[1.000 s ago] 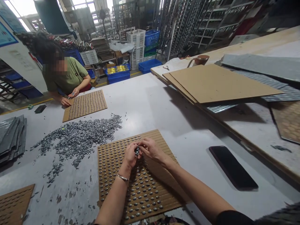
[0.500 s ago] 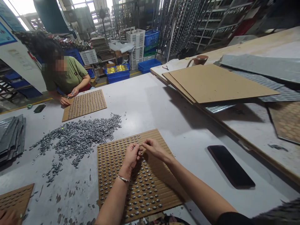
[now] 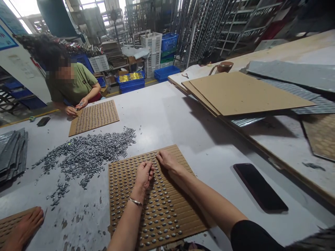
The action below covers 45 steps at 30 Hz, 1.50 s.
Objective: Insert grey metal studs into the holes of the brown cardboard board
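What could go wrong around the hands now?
The right hand is close to small grey oval pieces on the brown ribbed cardboard sheet and might nudge some askew.
A leftward sweep by the left hand could scatter the loose heap of grey pieces beside the sheet.
The flat black phone lies right of the right forearm, which might bump it.

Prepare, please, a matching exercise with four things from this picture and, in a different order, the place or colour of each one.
Things
1. Phone
2. Bracelet
3. Heap of small grey pieces
4. Right hand

Places and colours
A. Silver, around the left wrist
B. At the far part of the brown sheet
C. Dark screen, to the right of the right arm
D. Spread on the white table, beyond and left of the brown sheet

Right pairs: 1-C, 2-A, 3-D, 4-B
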### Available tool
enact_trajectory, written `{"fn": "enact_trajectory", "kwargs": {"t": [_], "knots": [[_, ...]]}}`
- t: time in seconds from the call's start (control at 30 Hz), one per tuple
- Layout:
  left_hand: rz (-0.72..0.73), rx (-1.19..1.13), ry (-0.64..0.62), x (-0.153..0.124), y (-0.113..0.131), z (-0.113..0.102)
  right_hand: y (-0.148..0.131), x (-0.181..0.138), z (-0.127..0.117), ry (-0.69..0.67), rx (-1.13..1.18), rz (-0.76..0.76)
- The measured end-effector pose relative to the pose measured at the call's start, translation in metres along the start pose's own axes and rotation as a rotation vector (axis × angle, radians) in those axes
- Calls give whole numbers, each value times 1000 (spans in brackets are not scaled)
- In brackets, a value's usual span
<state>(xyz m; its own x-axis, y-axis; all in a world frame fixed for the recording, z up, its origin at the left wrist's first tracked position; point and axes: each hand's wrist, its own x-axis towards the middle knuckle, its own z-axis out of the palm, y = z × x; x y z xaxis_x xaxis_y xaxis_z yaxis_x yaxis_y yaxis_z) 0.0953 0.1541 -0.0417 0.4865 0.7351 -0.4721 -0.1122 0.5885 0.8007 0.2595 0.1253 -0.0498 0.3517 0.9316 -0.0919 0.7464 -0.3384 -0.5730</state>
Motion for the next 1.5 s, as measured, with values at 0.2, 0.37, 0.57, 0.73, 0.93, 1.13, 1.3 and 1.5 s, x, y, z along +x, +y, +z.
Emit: {"fn": "enact_trajectory", "kwargs": {"t": [0.2,0.37,0.57,0.73,0.93,1.13,1.3,1.5], "knots": [[3,-157,-52,0,3,2,-2,7,-6,-55,-42,4],[9,-204,13,0,4,3,-10,5,-7,1,-76,58],[19,-157,-22,-1,2,7,-15,-22,-8,75,351,-129],[11,-167,-43,-1,-1,15,-10,-31,-6,25,405,-126],[1,-183,45,0,-1,9,-8,-17,-10,10,63,24],[50,-154,81,-1,-3,2,-17,-12,-9,-35,-49,78],[1,-253,30,-1,2,0,-17,-9,-11,-55,-92,81],[-36,-288,-24,-6,5,-2,-13,-6,-10,-38,-74,55]]}}
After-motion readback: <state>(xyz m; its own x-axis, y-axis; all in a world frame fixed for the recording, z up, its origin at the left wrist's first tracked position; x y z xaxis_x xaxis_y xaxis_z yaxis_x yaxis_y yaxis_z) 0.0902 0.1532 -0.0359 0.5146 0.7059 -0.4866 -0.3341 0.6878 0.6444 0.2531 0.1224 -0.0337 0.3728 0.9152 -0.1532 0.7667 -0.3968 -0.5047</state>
